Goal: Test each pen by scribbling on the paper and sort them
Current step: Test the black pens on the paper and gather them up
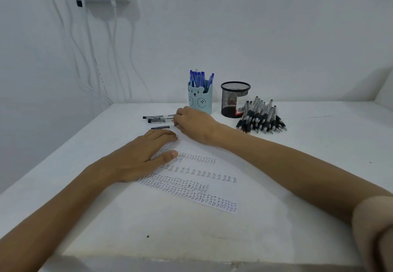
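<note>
Left hand [146, 154] flat on paper [202, 178]; right hand [193, 123] curls over loose pens [156, 118], grip unclear.

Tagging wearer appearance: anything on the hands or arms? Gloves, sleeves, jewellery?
The left hand and right hand are ungloved, with no rings or watch visible. Both forearms are bare. A pale beige sleeve shows on the right upper arm only.

The tabletop [319, 140] holds paper [202, 189] under the left grip [144, 154], loose pens [156, 120] at the right grip [195, 123], a bear cup [200, 100] and mesh cup [234, 99] beyond it, a pen pile [261, 118] to its right.
</note>
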